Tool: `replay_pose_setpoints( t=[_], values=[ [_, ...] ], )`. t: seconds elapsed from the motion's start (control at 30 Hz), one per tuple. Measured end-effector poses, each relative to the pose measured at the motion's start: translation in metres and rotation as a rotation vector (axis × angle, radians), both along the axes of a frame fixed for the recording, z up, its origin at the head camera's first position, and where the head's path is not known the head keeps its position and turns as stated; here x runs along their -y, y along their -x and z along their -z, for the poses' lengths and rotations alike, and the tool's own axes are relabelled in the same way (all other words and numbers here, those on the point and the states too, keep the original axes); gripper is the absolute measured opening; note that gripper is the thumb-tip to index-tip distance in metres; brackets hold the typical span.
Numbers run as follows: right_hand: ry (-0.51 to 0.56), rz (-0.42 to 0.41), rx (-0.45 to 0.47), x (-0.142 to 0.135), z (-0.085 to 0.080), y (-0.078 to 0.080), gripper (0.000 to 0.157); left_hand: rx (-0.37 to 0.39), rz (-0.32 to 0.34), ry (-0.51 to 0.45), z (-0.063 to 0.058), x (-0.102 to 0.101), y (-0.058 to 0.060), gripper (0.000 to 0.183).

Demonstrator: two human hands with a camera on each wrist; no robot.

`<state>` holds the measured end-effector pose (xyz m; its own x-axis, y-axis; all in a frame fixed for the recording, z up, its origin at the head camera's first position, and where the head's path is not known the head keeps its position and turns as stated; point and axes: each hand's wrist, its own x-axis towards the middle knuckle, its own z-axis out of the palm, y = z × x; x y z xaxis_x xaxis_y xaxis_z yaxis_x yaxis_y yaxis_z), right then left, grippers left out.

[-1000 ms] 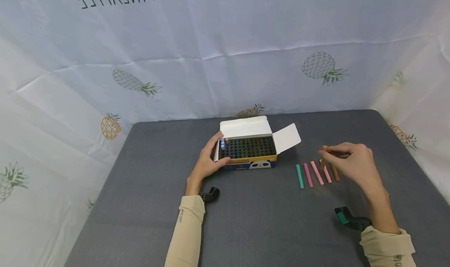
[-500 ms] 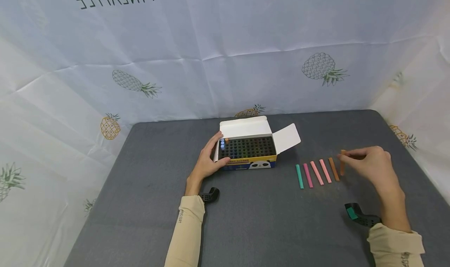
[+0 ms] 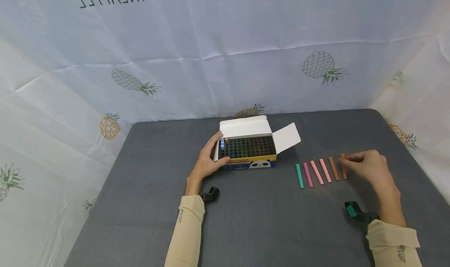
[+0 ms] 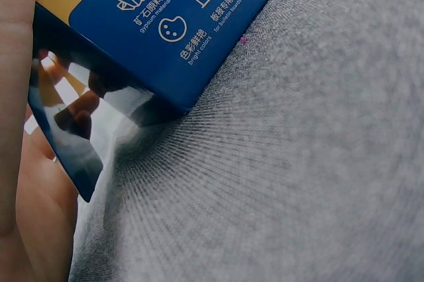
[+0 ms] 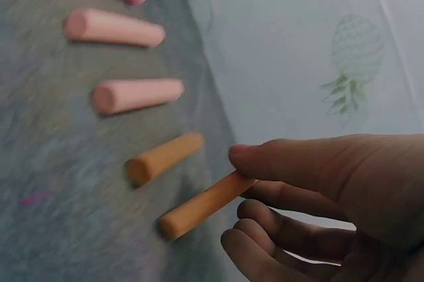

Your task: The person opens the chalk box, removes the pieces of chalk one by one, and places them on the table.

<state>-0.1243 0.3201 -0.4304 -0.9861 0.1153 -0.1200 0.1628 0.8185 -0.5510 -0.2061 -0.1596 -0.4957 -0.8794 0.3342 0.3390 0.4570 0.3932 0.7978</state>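
At the right end of a row of chalk sticks, my right hand (image 3: pixel 370 167) pinches an orange-brown chalk stick (image 5: pixel 205 206) near its far end, thumb over it. The stick's near end lies close on the grey table. Beside it is a second orange-brown chalk stick (image 3: pixel 333 168), then two pink ones (image 5: pixel 142 95), a magenta one (image 3: pixel 308 175) and a teal one (image 3: pixel 299 176). My left hand (image 3: pixel 207 163) holds the left end of an open chalk box (image 3: pixel 242 164), thumb at the front, fingers behind. Several blue chalks (image 3: pixel 222 144) and an orange one (image 3: pixel 226 140) stand in its black holed insert.
The box's white lid (image 3: pixel 246 126) stands up at the back, and a white side flap (image 3: pixel 286 138) sticks out to the right. Behind the grey table (image 3: pixel 260 220) hangs a white cloth (image 3: pixel 225 83) printed with pineapples.
My right hand has carried the orange-brown chalk stick rightward past the other one and lowered it to the table at the row's end. My left hand and the box have stayed put.
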Motion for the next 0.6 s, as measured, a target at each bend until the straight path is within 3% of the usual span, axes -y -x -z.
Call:
replay_pose_setpoints(
  t=[0.37,0.6],
  values=[
    [0.019,0.077,-0.064,0.001,0.024,0.007,0.046,-0.01,0.016,-0.015,0.0,0.001,0.0,0.09],
    [0.056,0.103,-0.127,0.005,0.03,0.008,0.043,0.004,0.0,-0.001,0.001,0.0,0.002,0.099]
  ],
)
